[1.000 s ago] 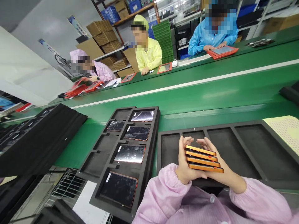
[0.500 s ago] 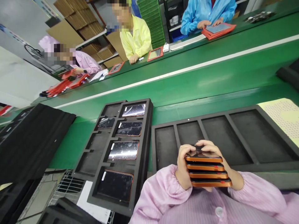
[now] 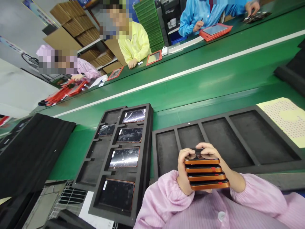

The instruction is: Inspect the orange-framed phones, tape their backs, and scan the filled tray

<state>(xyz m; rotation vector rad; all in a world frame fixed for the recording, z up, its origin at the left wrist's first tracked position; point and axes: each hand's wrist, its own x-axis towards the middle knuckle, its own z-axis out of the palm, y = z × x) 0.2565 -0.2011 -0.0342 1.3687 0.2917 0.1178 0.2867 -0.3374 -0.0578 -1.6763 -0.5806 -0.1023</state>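
A stack of several orange-edged phones (image 3: 206, 172) sits between my two hands, close to my chest. My left hand (image 3: 182, 173) grips the stack's left end, fingers curled over the top. My right hand (image 3: 215, 151) wraps the far and right side, with the fingers over the top phone. Just beyond the stack lies an empty black foam tray (image 3: 214, 122) with long slots. To its left, another black foam tray (image 3: 149, 140) holds several phones lying screen up.
A green conveyor belt (image 3: 214, 73) with a white stripe runs behind the trays. Three other people work on its far side with red tablet cases. A pile of black foam trays (image 3: 28, 149) lies at left. A yellow perforated sheet (image 3: 286, 117) lies at right.
The stack has come closer to my chest and turned flatter, its edges now facing me. My view has tilted down and slightly left. The person in blue reached an arm out to the right.
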